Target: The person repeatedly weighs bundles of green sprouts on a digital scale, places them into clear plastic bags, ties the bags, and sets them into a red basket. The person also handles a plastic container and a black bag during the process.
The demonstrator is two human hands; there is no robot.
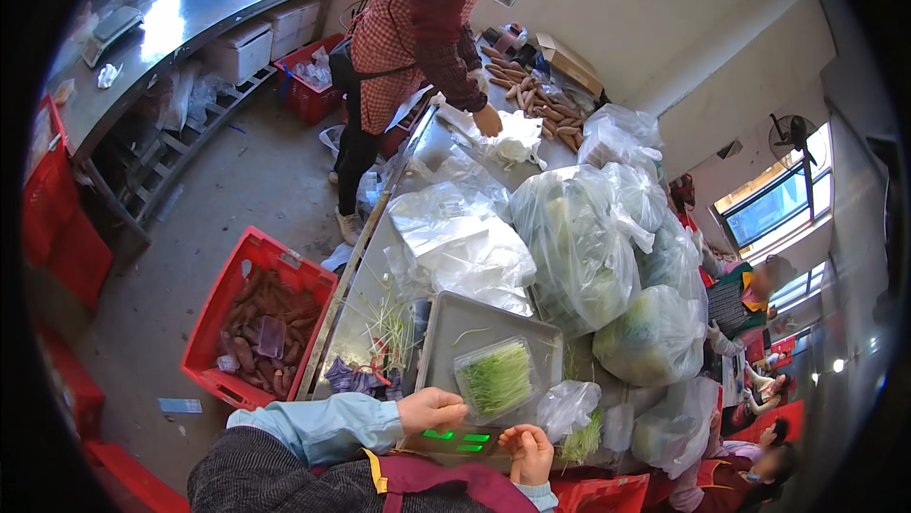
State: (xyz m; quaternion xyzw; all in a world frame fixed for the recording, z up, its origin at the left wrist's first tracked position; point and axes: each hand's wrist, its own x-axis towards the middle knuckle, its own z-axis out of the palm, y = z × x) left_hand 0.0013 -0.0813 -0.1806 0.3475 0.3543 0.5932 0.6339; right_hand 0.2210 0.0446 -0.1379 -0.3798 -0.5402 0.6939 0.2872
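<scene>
A clear plastic box of green sprouts (496, 379) lies on a grey metal scale tray (455, 321) before me. Below the tray glows the green digital display (455, 436) of the scale. My left hand (432, 410) is at the tray's near edge, left of the box, its fingers drawn together with nothing visible in them. Past the display's right end is my right hand (528, 452), fingers loosely curled; whether it pinches anything is hidden. It is close to a small clear plastic bag (569, 406) and loose sprouts (582, 438).
Large clear bags of greens (576, 249) crowd the table's right side. Flat plastic bags (462, 235) lie beyond the tray, sprout scraps (391, 328) left. A red crate of sweet potatoes (263, 335) stands on the floor. A co-worker (427, 29) handles white bags (509, 139) farther along.
</scene>
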